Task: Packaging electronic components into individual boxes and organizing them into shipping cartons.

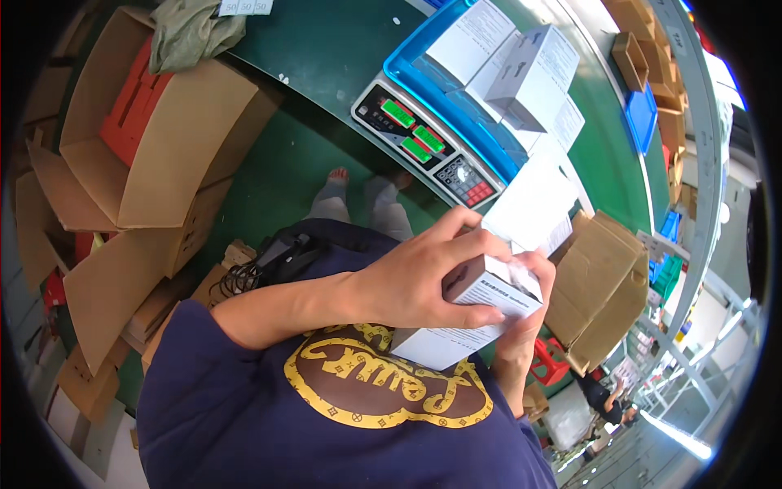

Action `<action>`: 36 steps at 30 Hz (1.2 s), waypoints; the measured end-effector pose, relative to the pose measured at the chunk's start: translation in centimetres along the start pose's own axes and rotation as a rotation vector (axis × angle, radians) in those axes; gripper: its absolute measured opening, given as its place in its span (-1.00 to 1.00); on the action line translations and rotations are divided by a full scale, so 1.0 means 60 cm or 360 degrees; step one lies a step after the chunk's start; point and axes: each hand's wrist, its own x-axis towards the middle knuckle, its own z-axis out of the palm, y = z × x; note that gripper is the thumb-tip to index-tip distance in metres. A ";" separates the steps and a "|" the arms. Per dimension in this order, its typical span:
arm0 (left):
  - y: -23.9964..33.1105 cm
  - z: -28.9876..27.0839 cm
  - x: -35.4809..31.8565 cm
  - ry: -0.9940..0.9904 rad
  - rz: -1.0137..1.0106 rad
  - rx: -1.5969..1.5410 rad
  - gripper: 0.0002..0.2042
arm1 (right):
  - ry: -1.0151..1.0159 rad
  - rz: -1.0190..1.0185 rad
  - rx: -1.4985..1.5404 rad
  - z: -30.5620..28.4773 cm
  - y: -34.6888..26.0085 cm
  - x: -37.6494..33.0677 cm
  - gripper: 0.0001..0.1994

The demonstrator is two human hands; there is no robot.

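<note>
Close to my chest I hold a small white box [444, 346] with printed sides. Its lid flap [529, 200] stands raised, and something clear, perhaps plastic wrap, shows at the open end. My left hand [436, 273] is closed round the box from the left, with fingers across its printed side. On the right side, my right hand [525, 314] grips it too, its thumb near the open end. Beyond my hands, several similar white boxes [533, 77] lie in a blue tray [403, 65] on a counting scale [423, 147] with lit green displays.
The scale stands on a green table [314, 53]. At left is a large open cardboard carton [175, 155] with red contents and a grey-green cloth [195, 37] over it. Another carton [603, 285] is at right, by a red stool [550, 363]. A person [603, 399] is farther off.
</note>
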 end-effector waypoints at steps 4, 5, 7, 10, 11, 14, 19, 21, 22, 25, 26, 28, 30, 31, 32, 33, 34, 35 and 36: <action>0.006 -0.013 -0.024 0.0021 -0.0196 0.0027 -0.43 | 0.0486 -0.0302 0.0107 0.064 -0.023 0.033 -0.52; 0.008 -0.017 -0.027 0.0034 -0.0251 0.0058 -0.46 | 0.0522 -0.0330 0.0272 0.068 -0.015 0.029 -0.55; 0.008 -0.021 -0.035 0.0012 -0.0289 0.0021 -0.49 | 0.0361 -0.0523 0.0328 0.072 -0.016 0.036 -0.59; 0.017 -0.016 -0.047 0.0030 -0.0250 -0.0012 -0.48 | 0.0067 -0.0325 0.0449 0.050 -0.021 0.031 -0.63; 0.020 -0.011 -0.052 0.0034 -0.0266 0.0092 -0.46 | 0.0077 -0.0325 0.0447 0.055 -0.029 0.026 -0.63; 0.014 0.000 -0.065 0.0111 -0.0069 0.0235 -0.37 | 0.0120 -0.0045 0.0344 0.070 -0.060 0.026 -0.66; -0.001 0.004 -0.082 0.0304 0.0146 0.0019 -0.09 | -0.0088 -0.0181 0.0107 0.064 -0.045 0.010 -0.66; 0.013 -0.016 -0.088 0.0159 0.0105 0.0142 -0.10 | -0.0244 -0.0297 -0.0018 0.063 -0.027 0.007 -0.46; 0.016 -0.024 -0.088 0.0107 0.0073 0.0151 -0.17 | -0.0269 -0.0323 -0.0032 0.063 -0.022 0.002 -0.42; 0.010 -0.026 -0.093 -0.0007 0.0146 0.0174 -0.32 | -0.0298 -0.0334 0.0118 0.055 -0.005 -0.005 -0.50; 0.009 -0.023 -0.093 -0.0014 0.0113 0.0136 -0.42 | -0.0347 -0.0379 0.0122 0.050 0.000 -0.006 -0.56; 0.011 -0.023 -0.088 -0.0003 0.0107 0.0170 -0.46 | -0.0329 -0.0425 0.0151 0.053 0.000 -0.003 -0.72; 0.009 -0.028 -0.079 0.0101 0.0129 0.0247 -0.53 | -0.0010 -0.0468 -0.0151 0.074 0.003 -0.009 -0.56; 0.003 -0.032 -0.069 0.0182 0.0173 0.0301 -0.55 | 0.0197 -0.0219 0.0246 0.101 0.005 -0.018 -0.31; -0.009 -0.019 -0.070 0.0323 0.0056 0.0120 -0.56 | 0.0218 -0.0039 0.0392 0.106 0.009 -0.029 -0.26; -0.021 -0.011 -0.056 0.0358 0.0023 0.0161 -0.57 | 0.0215 0.0139 0.0546 0.109 0.016 -0.033 -0.21; -0.030 -0.003 -0.044 0.0397 -0.0023 0.0196 -0.58 | 0.0369 0.0245 0.0510 0.108 0.022 -0.034 -0.28; -0.041 0.000 -0.025 0.0392 -0.0046 0.0273 -0.59 | 0.0418 0.0313 0.0544 0.097 0.032 -0.026 -0.32; -0.052 -0.014 -0.005 0.0364 -0.0028 0.0522 -0.59 | 0.0498 0.0384 0.0570 0.072 0.044 -0.018 -0.36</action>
